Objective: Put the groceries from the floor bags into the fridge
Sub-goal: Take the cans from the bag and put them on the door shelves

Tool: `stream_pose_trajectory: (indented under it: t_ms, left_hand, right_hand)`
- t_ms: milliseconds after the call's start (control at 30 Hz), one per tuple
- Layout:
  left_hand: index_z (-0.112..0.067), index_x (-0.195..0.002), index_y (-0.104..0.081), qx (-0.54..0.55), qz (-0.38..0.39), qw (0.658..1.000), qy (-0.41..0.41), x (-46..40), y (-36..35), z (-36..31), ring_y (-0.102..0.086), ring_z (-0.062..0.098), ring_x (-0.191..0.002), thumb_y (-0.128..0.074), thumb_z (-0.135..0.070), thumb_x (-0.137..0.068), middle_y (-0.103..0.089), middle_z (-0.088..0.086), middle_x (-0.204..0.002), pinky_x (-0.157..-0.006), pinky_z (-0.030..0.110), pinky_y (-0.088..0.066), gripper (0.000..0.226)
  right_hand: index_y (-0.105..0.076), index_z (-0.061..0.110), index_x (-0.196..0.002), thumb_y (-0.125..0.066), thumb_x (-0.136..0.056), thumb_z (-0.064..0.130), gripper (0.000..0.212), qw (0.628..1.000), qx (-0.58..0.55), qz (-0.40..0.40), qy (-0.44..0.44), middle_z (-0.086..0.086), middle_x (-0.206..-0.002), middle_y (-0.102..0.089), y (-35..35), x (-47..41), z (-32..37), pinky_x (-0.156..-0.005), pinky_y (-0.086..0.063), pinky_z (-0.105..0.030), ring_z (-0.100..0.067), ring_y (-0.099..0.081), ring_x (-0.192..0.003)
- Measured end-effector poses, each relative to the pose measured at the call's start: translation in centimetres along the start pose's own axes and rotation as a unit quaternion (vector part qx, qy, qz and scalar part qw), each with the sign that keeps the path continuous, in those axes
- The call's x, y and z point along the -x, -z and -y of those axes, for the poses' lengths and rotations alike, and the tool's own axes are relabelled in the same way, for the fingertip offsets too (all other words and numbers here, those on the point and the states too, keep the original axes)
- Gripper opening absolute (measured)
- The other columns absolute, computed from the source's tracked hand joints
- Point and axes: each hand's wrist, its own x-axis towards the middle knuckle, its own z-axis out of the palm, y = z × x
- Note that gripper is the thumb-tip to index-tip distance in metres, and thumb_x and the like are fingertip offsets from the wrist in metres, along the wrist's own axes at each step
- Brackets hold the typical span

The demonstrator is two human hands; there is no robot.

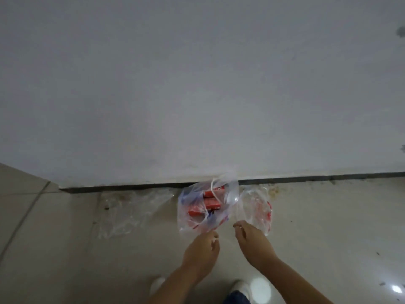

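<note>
A clear plastic bag (231, 195) with red packages (211, 203) inside sits on the tiled floor against the wall. A second clear bag with red print (259, 208) lies just right of it, and a flat, crumpled clear bag (127, 212) lies to the left. My left hand (200, 253) reaches toward the near edge of the middle bag, fingers curled and close to the plastic. My right hand (254, 243) hovers between the two right bags, fingers bent and apart. Neither hand visibly grips anything. The fridge is out of view.
A white wall (197, 95) fills the upper part of the view, with a dark strip (306, 178) along its base. Pale glossy floor tiles (65, 249) spread to both sides. My white shoes (238, 286) stand just behind the hands.
</note>
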Motion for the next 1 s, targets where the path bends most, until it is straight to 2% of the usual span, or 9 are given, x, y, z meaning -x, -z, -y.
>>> stream_pose_trajectory:
  t_ms: [133,233,300,400,533,667,767,833,1000]
  left_hand:
    - [-0.019,-0.126,-0.055,-0.079,-0.039,0.989,-0.123,-11.4,-6.9,6.7,-0.054,0.012,-0.115,-0.039,-0.022,-0.094,-0.059,0.0,-0.126,-0.102,0.03,-0.042,0.036]
    - [-0.016,-0.136,-0.045,-0.14,-0.015,0.971,-0.191,-18.9,-10.0,11.5,-0.051,0.015,-0.12,-0.046,-0.028,-0.094,-0.053,0.002,-0.134,-0.105,0.03,-0.04,0.044]
    - [-0.022,-0.133,-0.043,-0.201,0.027,0.956,-0.21,-22.8,-11.2,14.2,-0.057,0.013,-0.106,-0.048,-0.04,-0.091,-0.058,0.0,-0.126,-0.093,0.028,-0.047,0.046]
    - [-0.022,-0.124,-0.048,-0.314,0.131,0.903,-0.264,-27.3,-11.8,18.0,-0.059,0.015,-0.084,-0.038,-0.048,-0.095,-0.064,0.001,-0.107,-0.072,0.026,-0.046,0.04]
    - [-0.019,-0.128,-0.049,-0.475,0.194,0.793,-0.329,-30.1,-9.7,22.2,-0.059,0.028,-0.105,-0.026,-0.04,-0.101,-0.063,0.008,-0.118,-0.092,0.036,-0.041,0.041]
    - [-0.027,-0.133,-0.041,-0.475,0.149,0.798,-0.341,-28.4,-7.4,25.2,-0.057,0.026,-0.114,-0.01,-0.064,-0.093,-0.061,0.005,-0.126,-0.102,0.035,-0.041,0.063]
    - [-0.029,-0.136,-0.042,-0.344,0.11,0.863,-0.353,-26.9,-7.7,26.3,-0.057,0.02,-0.113,0.016,-0.069,-0.079,-0.059,0.002,-0.129,-0.099,0.033,-0.043,0.09]
    - [-0.032,-0.139,-0.037,-0.294,0.073,0.88,-0.365,-27.0,-8.5,27.6,-0.059,0.017,-0.109,0.003,-0.062,-0.089,-0.061,0.0,-0.125,-0.096,0.031,-0.046,0.07]
    - [-0.03,-0.138,-0.03,-0.389,-0.015,0.809,-0.44,-27.5,-10.2,30.0,-0.06,0.004,-0.105,-0.021,-0.039,-0.099,-0.062,-0.013,-0.12,-0.085,0.013,-0.047,0.041]
  right_hand:
    - [-0.059,0.024,-0.107,-0.037,-0.099,0.024,0.023,0.995,0.041,-0.015,0.086,0.005,-0.106,-0.062,-7.0,-11.6,-3.5,-0.091,-0.048,-0.027,-0.008,-0.059,-0.095]
    - [-0.052,0.012,-0.127,-0.038,-0.098,0.014,0.033,0.985,0.085,0.002,0.152,-0.007,-0.133,-0.051,-11.2,-19.1,-6.0,-0.109,-0.034,-0.035,-0.021,-0.046,-0.124]
    - [-0.05,0.01,-0.132,-0.04,-0.095,0.009,0.038,0.967,0.166,0.009,0.193,-0.01,-0.139,-0.048,-13.5,-23.8,-8.3,-0.112,-0.026,-0.036,-0.025,-0.039,-0.132]
    - [-0.067,0.018,-0.112,-0.057,-0.083,0.009,0.032,0.922,0.257,-0.018,0.29,-0.007,-0.118,-0.067,-16.5,-29.6,-12.0,-0.106,-0.035,-0.042,-0.029,-0.057,-0.116]
    - [-0.071,0.025,-0.083,-0.054,-0.077,0.027,0.019,0.848,0.387,-0.012,0.363,0.006,-0.077,-0.072,-17.6,-32.0,-13.9,-0.083,-0.05,-0.034,-0.017,-0.069,-0.075]
    - [-0.063,0.018,-0.096,-0.037,-0.098,0.029,0.028,0.83,0.461,0.057,0.309,-0.002,-0.089,-0.066,-16.1,-29.1,-14.8,-0.091,-0.043,-0.04,-0.023,-0.058,-0.075]
    - [-0.057,0.022,-0.08,-0.055,-0.091,0.03,0.014,0.804,0.524,0.07,0.273,-0.001,-0.057,-0.055,-16.3,-28.2,-17.4,-0.07,-0.047,-0.036,-0.019,-0.033,-0.044]
    - [-0.056,0.022,-0.073,-0.067,-0.083,0.03,0.017,0.813,0.523,0.033,0.252,0.0,-0.045,-0.052,-16.4,-28.7,-19.1,-0.058,-0.041,-0.03,-0.017,-0.02,-0.034]
    - [-0.042,0.023,-0.076,-0.033,-0.101,0.03,0.028,0.91,0.409,-0.016,0.068,0.009,-0.061,-0.039,-13.8,-28.8,-20.5,-0.048,-0.031,-0.015,-0.003,-0.041,-0.051]
